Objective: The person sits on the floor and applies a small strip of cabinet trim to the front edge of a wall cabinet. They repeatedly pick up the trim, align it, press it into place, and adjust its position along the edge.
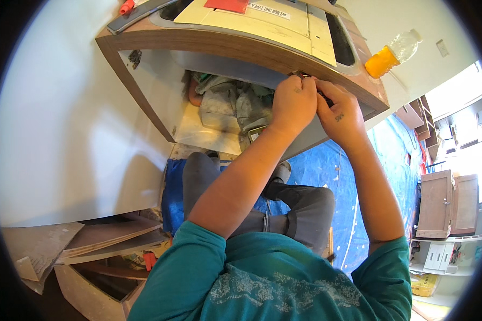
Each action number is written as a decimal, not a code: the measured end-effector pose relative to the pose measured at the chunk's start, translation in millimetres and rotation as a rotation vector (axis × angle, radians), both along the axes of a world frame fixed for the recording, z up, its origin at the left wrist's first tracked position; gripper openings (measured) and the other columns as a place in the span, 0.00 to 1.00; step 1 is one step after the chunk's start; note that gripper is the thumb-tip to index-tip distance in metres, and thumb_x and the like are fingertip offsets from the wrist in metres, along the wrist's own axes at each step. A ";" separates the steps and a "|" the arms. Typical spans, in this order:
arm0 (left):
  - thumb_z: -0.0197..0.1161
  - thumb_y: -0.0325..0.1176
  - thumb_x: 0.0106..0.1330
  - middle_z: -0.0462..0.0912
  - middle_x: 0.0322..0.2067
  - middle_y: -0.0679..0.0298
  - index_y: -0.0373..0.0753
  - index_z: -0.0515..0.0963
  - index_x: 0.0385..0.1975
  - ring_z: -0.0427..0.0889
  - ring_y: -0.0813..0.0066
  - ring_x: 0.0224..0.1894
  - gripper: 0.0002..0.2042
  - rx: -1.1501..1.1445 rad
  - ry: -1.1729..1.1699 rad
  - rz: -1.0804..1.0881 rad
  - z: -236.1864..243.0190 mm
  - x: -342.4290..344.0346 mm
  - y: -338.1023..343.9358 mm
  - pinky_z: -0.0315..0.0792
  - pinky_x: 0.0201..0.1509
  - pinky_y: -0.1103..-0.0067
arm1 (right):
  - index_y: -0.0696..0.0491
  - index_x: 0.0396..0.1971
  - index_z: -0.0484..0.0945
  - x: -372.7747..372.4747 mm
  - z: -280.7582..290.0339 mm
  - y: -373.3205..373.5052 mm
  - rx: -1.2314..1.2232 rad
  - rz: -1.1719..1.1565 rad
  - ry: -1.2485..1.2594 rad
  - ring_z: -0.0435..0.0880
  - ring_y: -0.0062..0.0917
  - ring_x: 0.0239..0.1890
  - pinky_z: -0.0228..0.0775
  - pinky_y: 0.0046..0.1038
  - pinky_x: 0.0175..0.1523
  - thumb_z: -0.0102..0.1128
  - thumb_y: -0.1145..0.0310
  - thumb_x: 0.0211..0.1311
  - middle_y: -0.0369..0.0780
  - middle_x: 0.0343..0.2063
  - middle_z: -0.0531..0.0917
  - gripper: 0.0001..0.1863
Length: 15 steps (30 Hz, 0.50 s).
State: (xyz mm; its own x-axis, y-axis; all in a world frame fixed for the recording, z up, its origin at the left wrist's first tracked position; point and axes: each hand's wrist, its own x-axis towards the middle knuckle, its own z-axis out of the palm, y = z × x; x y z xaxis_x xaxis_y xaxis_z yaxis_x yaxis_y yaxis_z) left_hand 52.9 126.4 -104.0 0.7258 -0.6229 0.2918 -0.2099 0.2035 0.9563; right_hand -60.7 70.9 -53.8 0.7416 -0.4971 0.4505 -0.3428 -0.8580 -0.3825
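Observation:
Both of my hands meet at the front edge of a wood-faced cabinet (209,45), near its right end. My left hand (295,102) is closed, its fingers curled against the underside of the edge. Close beside it, my right hand (339,109) is closed too, thumb and fingers bent toward the same spot. A small dark metal piece shows at the fingertips, mostly hidden, and its kind cannot be made out. Below the edge the cabinet stands open, with grey crumpled bags (235,104) and a reddish-brown pipe (194,92) inside.
Yellow board (251,27) and a red sheet (226,5) lie on the cabinet top. An orange-filled bottle (393,53) stands at its right end. Blue sheeting (380,176) covers the floor. Stacked wood panels (107,235) lie at the left; wooden cabinet doors (435,206) stand far right.

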 end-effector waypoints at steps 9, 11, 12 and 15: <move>0.50 0.41 0.69 0.83 0.36 0.34 0.25 0.82 0.30 0.81 0.35 0.42 0.22 0.019 0.081 -0.109 0.1 13.0 3.1 0.73 0.51 0.56 | 0.49 0.48 0.84 7.0 -1.5 10.4 -0.037 -0.080 0.008 0.85 0.50 0.41 0.77 0.44 0.47 0.61 0.60 0.66 0.51 0.36 0.84 0.15; 0.50 0.41 0.68 0.83 0.35 0.35 0.24 0.82 0.30 0.81 0.35 0.42 0.22 0.020 0.105 -0.137 1.0 14.1 3.9 0.73 0.50 0.57 | 0.49 0.47 0.84 7.0 -2.4 12.7 -0.027 -0.105 0.028 0.85 0.50 0.41 0.77 0.45 0.47 0.61 0.59 0.67 0.51 0.36 0.84 0.14; 0.51 0.41 0.68 0.83 0.35 0.35 0.24 0.82 0.30 0.82 0.36 0.41 0.22 0.026 0.136 -0.156 -1.7 16.4 1.3 0.73 0.49 0.58 | 0.49 0.46 0.84 7.5 -1.2 14.6 -0.035 -0.114 0.037 0.85 0.50 0.41 0.77 0.45 0.47 0.60 0.59 0.67 0.51 0.36 0.84 0.14; 0.54 0.36 0.67 0.81 0.28 0.51 0.28 0.80 0.26 0.78 0.61 0.32 0.16 -0.042 0.355 -0.245 -3.3 19.0 -0.5 0.71 0.38 0.68 | 0.49 0.45 0.84 9.4 4.0 19.0 -0.052 -0.142 0.072 0.85 0.50 0.41 0.77 0.46 0.47 0.60 0.58 0.67 0.51 0.35 0.84 0.14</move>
State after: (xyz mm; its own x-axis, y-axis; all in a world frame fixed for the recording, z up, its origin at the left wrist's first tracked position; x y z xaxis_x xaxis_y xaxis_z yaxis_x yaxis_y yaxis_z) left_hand 71.9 125.8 -107.3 0.6176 -0.7824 0.0797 0.1900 0.2468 0.9503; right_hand -51.4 89.9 -49.9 0.6971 -0.5764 0.4263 -0.4866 -0.8171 -0.3092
